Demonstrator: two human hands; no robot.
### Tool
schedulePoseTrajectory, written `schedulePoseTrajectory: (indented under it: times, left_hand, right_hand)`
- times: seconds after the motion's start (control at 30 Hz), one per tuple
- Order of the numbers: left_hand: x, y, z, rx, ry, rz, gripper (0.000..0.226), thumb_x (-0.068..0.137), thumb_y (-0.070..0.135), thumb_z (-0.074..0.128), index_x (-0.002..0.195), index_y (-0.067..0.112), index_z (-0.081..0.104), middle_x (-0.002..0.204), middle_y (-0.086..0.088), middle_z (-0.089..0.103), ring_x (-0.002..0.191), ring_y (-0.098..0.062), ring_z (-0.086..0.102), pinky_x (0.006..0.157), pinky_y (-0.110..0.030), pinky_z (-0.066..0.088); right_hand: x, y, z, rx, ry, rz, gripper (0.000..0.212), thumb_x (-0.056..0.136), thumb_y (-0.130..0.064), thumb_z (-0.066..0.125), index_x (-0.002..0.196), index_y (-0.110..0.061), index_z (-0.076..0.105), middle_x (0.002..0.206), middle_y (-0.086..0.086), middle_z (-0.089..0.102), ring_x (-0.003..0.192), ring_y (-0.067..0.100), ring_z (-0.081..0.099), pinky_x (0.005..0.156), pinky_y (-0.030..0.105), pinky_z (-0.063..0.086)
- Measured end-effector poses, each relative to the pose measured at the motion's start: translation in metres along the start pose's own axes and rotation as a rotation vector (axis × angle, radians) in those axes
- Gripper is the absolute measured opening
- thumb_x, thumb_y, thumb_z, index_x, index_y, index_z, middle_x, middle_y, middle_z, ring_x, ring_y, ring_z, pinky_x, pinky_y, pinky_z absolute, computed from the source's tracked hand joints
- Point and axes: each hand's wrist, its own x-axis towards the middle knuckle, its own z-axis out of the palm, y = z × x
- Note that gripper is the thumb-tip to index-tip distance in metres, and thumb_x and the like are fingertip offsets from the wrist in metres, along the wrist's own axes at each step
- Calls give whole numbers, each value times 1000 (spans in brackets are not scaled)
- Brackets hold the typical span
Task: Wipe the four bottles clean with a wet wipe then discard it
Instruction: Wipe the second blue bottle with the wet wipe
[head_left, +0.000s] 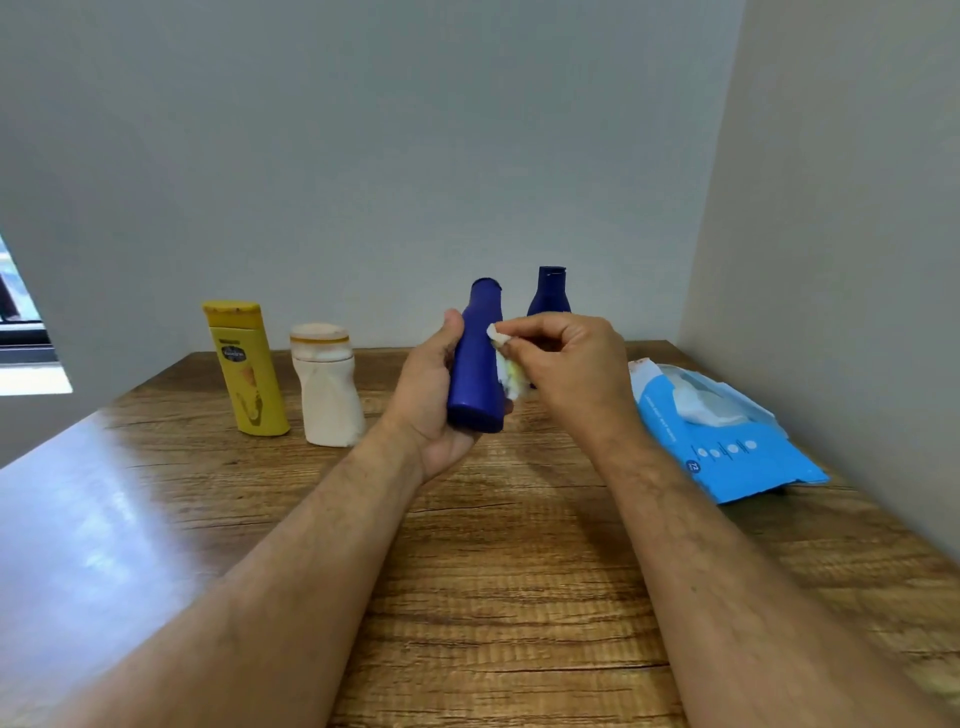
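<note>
My left hand (434, 395) grips a dark blue bottle (477, 364) upright above the wooden table (519, 571), thumb on its left side. My right hand (569, 364) pinches a crumpled white wet wipe (506, 364) against the bottle's right side. A second dark blue bottle (549, 293) stands behind my right hand, its lower part hidden. On the table at the left stand a yellow bottle (247, 369) and a white bottle (327, 387) with a pale cap.
A blue pack of wet wipes (727, 441) lies at the right, its flap open with a wipe showing. Walls close off the table at the back and right. A window shows at the far left.
</note>
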Motion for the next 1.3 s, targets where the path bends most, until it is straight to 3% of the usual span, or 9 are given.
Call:
schedulePoseTrajectory:
  times: [0.2, 0.4, 0.63, 0.77, 0.83, 0.97, 1.17, 1.3]
  left_hand:
    - [7, -2, -4, 26, 185, 6, 46, 106, 45, 43, 124, 6, 59, 105, -16, 74, 87, -26, 73, 79, -42, 62]
    - [5, -6, 0, 5, 102, -41, 47, 107, 46, 40, 124, 8, 62, 107, -16, 77, 89, -26, 76, 81, -43, 61]
    - [14, -6, -4, -103, 184, -65, 43, 108, 39, 40, 127, 3, 56, 94, -16, 76, 72, -23, 75, 59, -34, 63]
    - [21, -5, -8, -179, 203, -35, 47, 107, 43, 41, 128, 3, 53, 103, -17, 74, 76, -23, 75, 64, -35, 64]
    - [22, -3, -9, -215, 223, -17, 46, 106, 42, 46, 130, 3, 50, 106, -17, 72, 75, -23, 74, 65, -34, 64]
    - [23, -4, -8, -217, 293, 45, 28, 107, 31, 49, 113, 4, 52, 85, -17, 74, 60, -20, 74, 52, -29, 59]
    - [29, -10, -8, -45, 367, 180, 22, 107, 33, 46, 105, 13, 54, 104, -14, 73, 90, -24, 73, 88, -40, 61]
    - [30, -17, -7, 164, 310, 229, 25, 108, 36, 43, 115, 15, 55, 116, -16, 71, 106, -32, 70, 96, -49, 57]
  right_hand:
    - [-4, -2, -1, -80, -241, 9, 12, 81, -16, 80, 83, -28, 78, 89, -12, 73, 86, 1, 68, 68, 11, 53]
    - [-1, 1, 1, -28, -83, 43, 10, 87, -24, 75, 97, -26, 77, 93, -14, 72, 87, -2, 67, 68, 8, 51]
    - [2, 2, -4, 13, -108, 110, 12, 82, -22, 81, 93, -19, 79, 86, -8, 74, 85, 6, 69, 71, 22, 57]
    - [2, 2, -3, 83, -5, 123, 10, 85, -22, 78, 94, -21, 79, 89, -8, 75, 87, 9, 70, 73, 27, 59]
    - [4, 2, -5, 126, 32, 160, 11, 86, -22, 76, 97, -20, 77, 91, -4, 75, 83, 11, 70, 66, 26, 58]
    - [3, -1, -3, 193, -82, 305, 8, 91, -14, 70, 98, -13, 74, 90, 5, 74, 68, 17, 72, 60, 29, 61]
    - [5, 6, -3, 602, -201, 645, 25, 90, -2, 64, 115, 0, 67, 104, 16, 75, 82, 22, 75, 58, 24, 59]
    - [7, 11, -8, 541, -198, 743, 30, 87, 1, 60, 117, 2, 64, 101, 17, 74, 69, 16, 73, 55, 22, 57]
